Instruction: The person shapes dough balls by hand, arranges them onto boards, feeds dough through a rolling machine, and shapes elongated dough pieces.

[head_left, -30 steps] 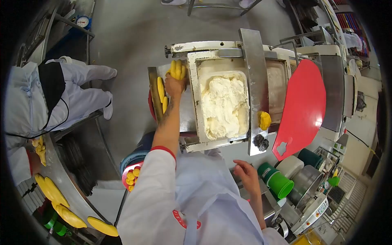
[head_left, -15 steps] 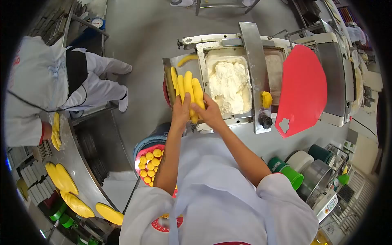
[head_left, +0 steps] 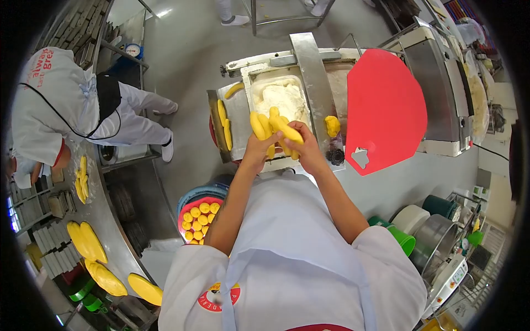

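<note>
My left hand (head_left: 257, 152) is closed around long yellow dough strips (head_left: 265, 127). Beside it, my right hand (head_left: 309, 152) grips more of these strips, which bend and cross between the hands. I hold the bunch over the near side of a white tub of flour (head_left: 282, 100) set in the machine. To the left, a metal tray (head_left: 239, 118) holds a few other yellow dough strips (head_left: 227, 135) along its edge and one curved strip (head_left: 234, 90) at the back. My fingers partly hide the lower ends of the held strips.
Across the machine lies a metal bar (head_left: 314, 77) with a yellow dough lump (head_left: 332, 126). A red sheet (head_left: 386, 110) stands to its right. Yellow dough balls (head_left: 196, 220) fill a container at lower left. A co-worker (head_left: 66, 105) stands at the left table, which bears flat dough pieces (head_left: 87, 241).
My hands have moved right with the dough strips, from beside the tray to in front of the flour tub. The bunch has fanned apart between them. Several strips stay on the tray.
</note>
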Available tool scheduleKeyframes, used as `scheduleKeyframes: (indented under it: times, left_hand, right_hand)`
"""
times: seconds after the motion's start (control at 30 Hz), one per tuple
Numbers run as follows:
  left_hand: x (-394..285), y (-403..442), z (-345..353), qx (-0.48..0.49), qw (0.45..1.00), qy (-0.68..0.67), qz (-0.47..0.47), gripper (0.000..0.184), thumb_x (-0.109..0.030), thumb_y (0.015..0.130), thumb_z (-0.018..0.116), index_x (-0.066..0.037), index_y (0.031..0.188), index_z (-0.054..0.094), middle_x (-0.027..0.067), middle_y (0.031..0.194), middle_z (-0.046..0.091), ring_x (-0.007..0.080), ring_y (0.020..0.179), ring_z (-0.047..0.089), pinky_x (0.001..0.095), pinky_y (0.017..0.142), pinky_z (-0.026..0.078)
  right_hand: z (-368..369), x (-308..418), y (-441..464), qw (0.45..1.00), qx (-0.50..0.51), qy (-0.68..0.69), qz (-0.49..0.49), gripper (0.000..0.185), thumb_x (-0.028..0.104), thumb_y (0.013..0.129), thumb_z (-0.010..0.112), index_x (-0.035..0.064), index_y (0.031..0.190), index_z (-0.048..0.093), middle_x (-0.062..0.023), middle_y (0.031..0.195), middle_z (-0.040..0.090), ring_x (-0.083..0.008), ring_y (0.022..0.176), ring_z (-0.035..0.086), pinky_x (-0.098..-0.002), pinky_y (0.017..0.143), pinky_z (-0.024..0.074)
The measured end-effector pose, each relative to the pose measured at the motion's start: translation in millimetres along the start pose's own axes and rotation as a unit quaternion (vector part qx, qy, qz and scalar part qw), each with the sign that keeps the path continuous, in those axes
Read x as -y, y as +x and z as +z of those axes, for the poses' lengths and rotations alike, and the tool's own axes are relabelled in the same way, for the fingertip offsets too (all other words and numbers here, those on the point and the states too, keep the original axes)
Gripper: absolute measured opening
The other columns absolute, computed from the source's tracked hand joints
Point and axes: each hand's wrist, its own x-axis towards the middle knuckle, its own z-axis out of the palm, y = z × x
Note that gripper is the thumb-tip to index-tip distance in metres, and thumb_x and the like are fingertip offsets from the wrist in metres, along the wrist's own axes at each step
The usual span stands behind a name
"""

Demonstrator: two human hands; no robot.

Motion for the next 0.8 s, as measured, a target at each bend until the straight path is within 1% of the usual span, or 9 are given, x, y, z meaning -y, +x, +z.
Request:
scheduleKeyframes:
  times: [0.03, 0.2, 0.33, 0.43, 0.53, 0.6, 0.67, 0.77, 0.8]
  left_hand:
    - [7.1, 3.5, 2.9, 0.004, 1.0, -0.007, -0.001, 0.049, -0.02, 0.088, 0.078, -0.008, 0.129, 0.053, 0.0063, 0.116, 0.065, 0.0188, 0.098, 0.067, 0.0337, 0.075, 0.059]
    - [26.4, 4.4, 16.8, -0.018, 0.995, -0.091, -0.048, 0.048, -0.016, 0.087, 0.075, -0.01, 0.13, 0.054, 0.0035, 0.112, 0.064, 0.0177, 0.098, 0.065, 0.0332, 0.077, 0.057]
    - [43.2, 11.6, 23.6, -0.033, 0.999, -0.04, -0.002, 0.046, -0.011, 0.085, 0.071, -0.006, 0.128, 0.054, 0.0056, 0.11, 0.064, 0.0195, 0.096, 0.065, 0.0339, 0.075, 0.056]
    - [27.8, 13.6, 3.0, -0.081, 0.994, -0.07, -0.001, 0.048, -0.008, 0.079, 0.072, 0.0, 0.123, 0.056, 0.0089, 0.104, 0.067, 0.0228, 0.089, 0.068, 0.0341, 0.078, 0.056]
    - [-6.8, 23.2, -25.0, -0.162, 0.976, 0.121, 0.085, 0.049, -0.008, 0.078, 0.071, 0.002, 0.123, 0.055, 0.0118, 0.101, 0.067, 0.0264, 0.085, 0.068, 0.0375, 0.078, 0.055]
    - [-39.5, 42.6, -38.3, -0.231, 0.862, 0.425, 0.155, 0.059, -0.01, 0.079, 0.069, 0.003, 0.132, 0.049, 0.0173, 0.098, 0.067, 0.0325, 0.086, 0.068, 0.0412, 0.079, 0.054]
    - [-88.6, 22.7, 11.8, -0.297, 0.777, 0.482, 0.276, 0.069, -0.012, 0.082, 0.067, 0.002, 0.144, 0.04, 0.0219, 0.098, 0.067, 0.038, 0.09, 0.067, 0.0445, 0.081, 0.053]
    - [-121.0, 6.7, 61.9, -0.36, 0.752, 0.51, 0.209, 0.072, -0.01, 0.083, 0.067, -0.001, 0.147, 0.037, 0.027, 0.116, 0.063, 0.0438, 0.1, 0.067, 0.0469, 0.088, 0.054]
    - [-108.7, 13.9, 60.6, -0.343, 0.719, 0.55, 0.25, 0.073, -0.01, 0.082, 0.068, -0.002, 0.148, 0.036, 0.0273, 0.118, 0.062, 0.0444, 0.101, 0.066, 0.047, 0.09, 0.054]
  right_hand:
    - [-5.8, 3.5, -4.4, 0.994, 0.001, 0.105, 0.029, 0.038, 0.016, 0.096, 0.067, 0.0102, 0.13, 0.051, -0.0029, 0.121, 0.055, -0.0119, 0.112, 0.055, -0.0302, 0.09, 0.0492]
    - [-32.4, 7.8, -19.3, 0.997, 0.021, 0.048, 0.064, 0.038, 0.024, 0.103, 0.058, 0.011, 0.138, 0.048, -0.0006, 0.122, 0.057, -0.0097, 0.11, 0.056, -0.0298, 0.089, 0.0501]
    - [-43.2, 12.9, -16.3, 0.996, 0.004, 0.036, 0.079, 0.037, 0.023, 0.104, 0.055, 0.0137, 0.139, 0.046, -0.0021, 0.126, 0.057, -0.0116, 0.105, 0.058, -0.0295, 0.081, 0.0522]
    - [-70.7, -4.1, -0.6, 0.962, -0.003, 0.249, 0.114, 0.041, 0.024, 0.102, 0.059, 0.0101, 0.138, 0.046, -0.0057, 0.121, 0.059, -0.0128, 0.093, 0.061, -0.0263, 0.068, 0.053]
    - [-87.9, 20.6, 21.0, 0.978, -0.073, 0.186, 0.059, 0.043, 0.023, 0.099, 0.065, 0.0048, 0.134, 0.047, -0.0087, 0.113, 0.062, -0.0136, 0.08, 0.061, -0.0249, 0.058, 0.0516]
    - [-82.6, 68.2, 36.2, 0.99, -0.143, 0.011, -0.019, 0.046, 0.02, 0.096, 0.069, 0.0014, 0.132, 0.047, -0.0091, 0.106, 0.064, -0.013, 0.077, 0.062, -0.0251, 0.06, 0.053]
    - [-61.5, 123.9, 35.1, 0.97, -0.168, -0.097, -0.149, 0.046, 0.019, 0.095, 0.069, 0.0015, 0.132, 0.049, -0.0095, 0.105, 0.064, -0.0126, 0.08, 0.064, -0.0251, 0.062, 0.0541]
    - [-43.5, 152.5, 40.7, 0.922, -0.217, -0.191, -0.257, 0.047, 0.016, 0.09, 0.074, 0.0019, 0.13, 0.051, -0.0153, 0.108, 0.066, -0.0223, 0.092, 0.067, -0.0358, 0.071, 0.0557]
    - [-41.5, 144.1, 43.8, 0.882, -0.226, -0.277, -0.308, 0.046, 0.016, 0.09, 0.074, 0.001, 0.128, 0.053, -0.016, 0.109, 0.066, -0.0253, 0.09, 0.067, -0.0373, 0.074, 0.0555]
